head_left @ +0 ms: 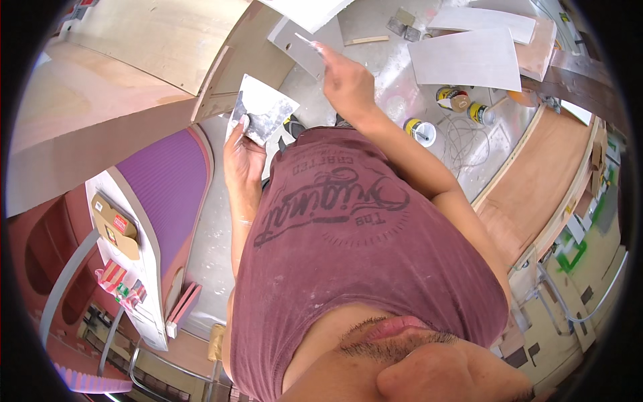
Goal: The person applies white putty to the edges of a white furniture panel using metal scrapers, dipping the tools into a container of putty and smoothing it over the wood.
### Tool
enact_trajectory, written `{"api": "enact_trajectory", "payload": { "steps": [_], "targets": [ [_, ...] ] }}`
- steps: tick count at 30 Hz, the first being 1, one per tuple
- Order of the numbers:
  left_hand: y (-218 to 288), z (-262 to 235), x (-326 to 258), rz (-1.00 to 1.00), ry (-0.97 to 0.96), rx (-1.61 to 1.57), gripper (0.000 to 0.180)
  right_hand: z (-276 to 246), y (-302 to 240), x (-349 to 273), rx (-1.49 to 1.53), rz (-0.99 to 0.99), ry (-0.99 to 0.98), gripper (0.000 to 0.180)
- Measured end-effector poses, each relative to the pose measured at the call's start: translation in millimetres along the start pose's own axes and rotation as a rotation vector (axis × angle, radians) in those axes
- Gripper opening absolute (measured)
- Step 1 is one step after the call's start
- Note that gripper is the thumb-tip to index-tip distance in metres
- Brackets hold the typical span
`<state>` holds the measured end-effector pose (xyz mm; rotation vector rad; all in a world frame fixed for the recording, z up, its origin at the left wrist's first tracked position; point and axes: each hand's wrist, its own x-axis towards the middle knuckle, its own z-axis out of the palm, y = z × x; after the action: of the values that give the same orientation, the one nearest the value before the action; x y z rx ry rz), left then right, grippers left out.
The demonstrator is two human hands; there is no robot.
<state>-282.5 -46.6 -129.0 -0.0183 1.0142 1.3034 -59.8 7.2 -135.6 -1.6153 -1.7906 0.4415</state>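
Note:
My left hand is closed on the near edge of a thin square board. The board's face is white with grey smears, and white paste marks my thumb on top of it. Farther forward and to the right, my right hand grips a thin flat blade, which looks like a filler spreader, with white material along it. The blade points forward-left and is apart from the board. Its lower part is hidden by my fingers. Just beyond it are pale panels.
A large wooden structure stands at left, above a purple ribbed panel. On the floor at right are an open white-rimmed tin, yellow-labelled tins, cable and white panels. A curved wooden piece stands farther right.

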Motion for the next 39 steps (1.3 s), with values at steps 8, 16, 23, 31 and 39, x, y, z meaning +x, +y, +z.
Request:
{"api": "enact_trajectory", "payload": {
  "steps": [8,16,23,31,39],
  "targets": [
    [-14,30,9,0.068,-0.127,0.077,0.025,-19,-21,-4,1.150,0.491,-0.116,0.034],
    [-1,40,11,0.134,-0.182,0.150,0.026,-33,-19,-5,0.940,0.421,-0.533,0.036],
    [3,34,12,0.139,-0.226,0.067,0.028,-52,2,21,1.035,0.704,-0.007,0.023],
    [-7,29,6,0.318,-0.127,0.750,0.033,-27,9,7,1.435,0.854,-0.438,0.019],
    [-10,8,11,0.127,-0.151,0.341,0.030,-32,35,28,0.580,0.420,0.057,0.026]
  ]
}}
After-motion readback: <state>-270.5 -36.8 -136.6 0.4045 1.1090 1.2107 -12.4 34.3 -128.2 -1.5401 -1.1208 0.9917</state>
